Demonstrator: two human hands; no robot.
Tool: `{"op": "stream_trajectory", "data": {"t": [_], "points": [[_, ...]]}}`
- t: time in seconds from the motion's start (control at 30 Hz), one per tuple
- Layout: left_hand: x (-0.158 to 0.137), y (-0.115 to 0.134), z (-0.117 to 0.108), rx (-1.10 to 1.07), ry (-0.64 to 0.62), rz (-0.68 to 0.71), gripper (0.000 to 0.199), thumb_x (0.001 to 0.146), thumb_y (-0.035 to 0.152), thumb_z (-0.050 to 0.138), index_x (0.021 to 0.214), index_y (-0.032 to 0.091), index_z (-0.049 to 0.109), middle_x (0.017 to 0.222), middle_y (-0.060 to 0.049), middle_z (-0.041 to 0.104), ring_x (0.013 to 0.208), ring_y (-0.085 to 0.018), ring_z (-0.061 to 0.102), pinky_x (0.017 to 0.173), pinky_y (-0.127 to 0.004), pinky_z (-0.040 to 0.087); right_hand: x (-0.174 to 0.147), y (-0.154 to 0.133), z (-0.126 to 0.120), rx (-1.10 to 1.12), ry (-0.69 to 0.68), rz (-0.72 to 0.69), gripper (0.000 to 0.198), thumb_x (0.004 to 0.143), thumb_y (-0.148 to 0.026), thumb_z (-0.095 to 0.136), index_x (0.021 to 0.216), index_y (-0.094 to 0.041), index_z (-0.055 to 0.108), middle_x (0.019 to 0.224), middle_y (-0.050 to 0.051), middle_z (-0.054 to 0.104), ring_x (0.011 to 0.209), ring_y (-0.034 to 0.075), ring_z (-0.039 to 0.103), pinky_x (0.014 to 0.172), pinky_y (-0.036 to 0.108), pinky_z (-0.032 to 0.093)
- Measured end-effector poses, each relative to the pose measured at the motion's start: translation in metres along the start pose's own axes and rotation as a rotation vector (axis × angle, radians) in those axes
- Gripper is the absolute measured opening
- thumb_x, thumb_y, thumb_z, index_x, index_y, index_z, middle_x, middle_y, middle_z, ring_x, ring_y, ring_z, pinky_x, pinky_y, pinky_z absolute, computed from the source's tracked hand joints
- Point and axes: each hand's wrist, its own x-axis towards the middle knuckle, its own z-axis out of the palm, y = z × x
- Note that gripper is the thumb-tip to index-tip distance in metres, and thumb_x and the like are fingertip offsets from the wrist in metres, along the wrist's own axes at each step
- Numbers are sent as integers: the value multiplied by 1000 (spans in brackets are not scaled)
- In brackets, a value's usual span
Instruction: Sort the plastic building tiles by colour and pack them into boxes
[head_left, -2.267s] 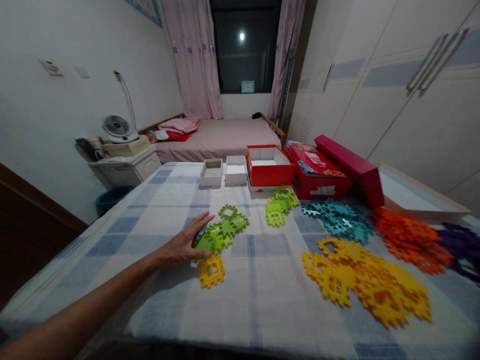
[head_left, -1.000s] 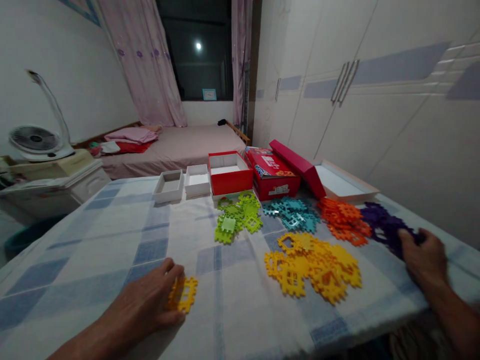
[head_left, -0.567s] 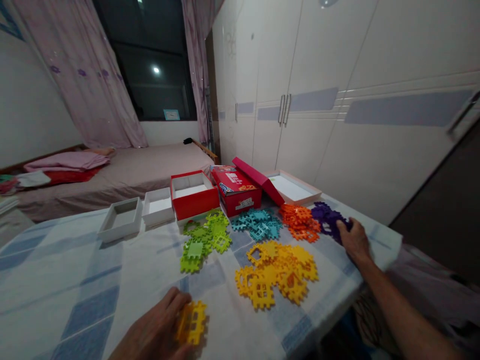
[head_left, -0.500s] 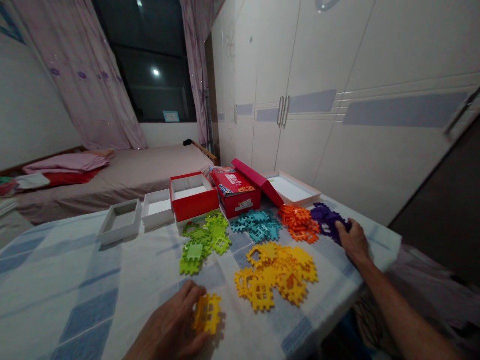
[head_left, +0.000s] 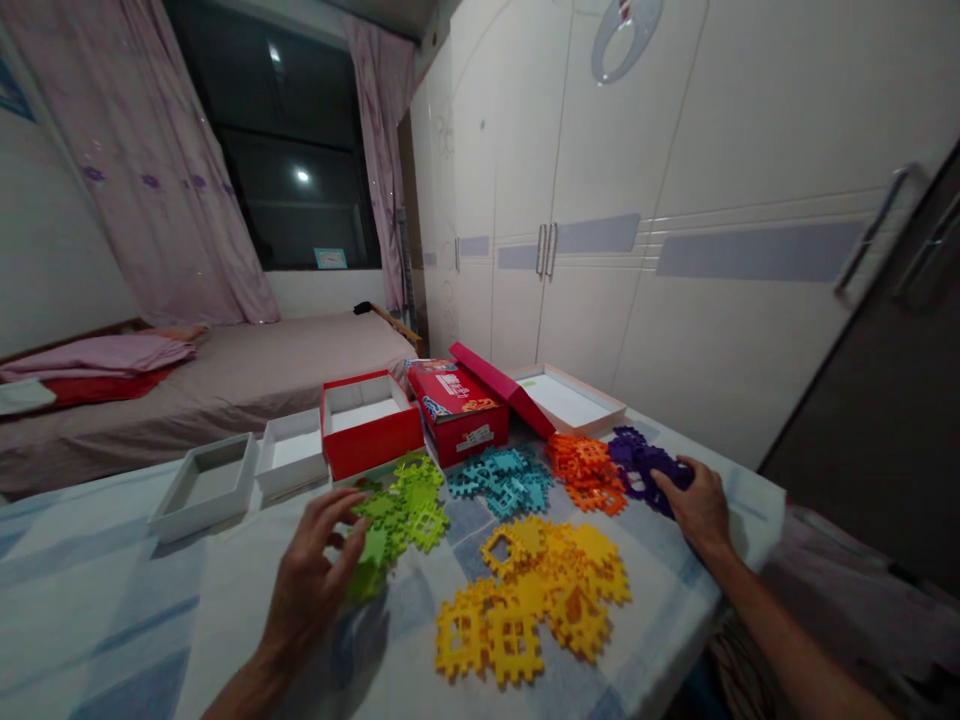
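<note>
Moved since half a second ago: one yellow piece (head_left: pixel 459 635), from the left hand (head_left: pixel 309 572) to the near left edge of the yellow pile (head_left: pixel 531 592), on the cloth (head_left: pixel 210 580). Left hand: now beside the green pile (head_left: pixel 416 490), fingers loosely curled, thumb apart, nothing seen in its grasp; contact with the green cannot be told. Right hand (head_left: pixel 699 503): at the purple pile (head_left: pixel 634 460) as before, thumb over its edge, fingers bent; whether it pinches a piece cannot be told. Also listed: teal pile (head_left: pixel 506 480), orange pile (head_left: pixel 589 470), behind the yellow.

Handling, as judged: thin, toothed, light plastic; stiff, rather slick, hardly fragile, though teeth may snag on neighbours. Best hold: thumb and finger across two opposite toothed edges, or hooked through the window opening. Pieces overlap loosely; lift from the top.
</note>
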Motion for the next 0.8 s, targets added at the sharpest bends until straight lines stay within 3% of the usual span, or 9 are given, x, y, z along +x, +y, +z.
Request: {"op": "stream_trajectory", "data": {"t": [0.1,0.17,0.33,0.47,0.8], "points": [[7,-32,-13,16,213,-110,32,84,43,49,104,20,59,114,-7,53,89,-17,60,66,-27,55,-1,-1,-1,18,23,-14,69,64,-66,45,105,-12,58,99,15,56,94,30,53,86,42,43],[6,-50,-17,39,264,-211,35,83,46,49,105,20,58,116,-7,53,95,-19,59,69,-29,55,0,0,-1,20,16,-14,64,65,-66,46,101,-14,57,97,13,57,92,29,54,86,41,44],[-3,-77,-11,-132,167,-462,48,77,56,51,107,19,57,110,-8,59,89,-21,64,64,-31,57,3,5,0,39,7,22,57,63,-65,49,94,-18,57,92,11,58,86,29,55,83,44,45],[-2,-72,-6,-82,76,-432,41,77,53,52,98,20,62,105,-7,63,89,-21,65,73,-31,56,5,7,-1,74,-10,59,55,61,-66,51,91,-19,56,92,10,59,86,31,57,81,45,46],[3,-69,-9,-27,59,-433,43,72,57,53,92,20,65,99,-8,68,84,-22,68,75,-32,57,9,11,-6,240,-24,330,58,53,-65,62,90,-21,59,85,7,62,76,29,62,73,44,51]]}}
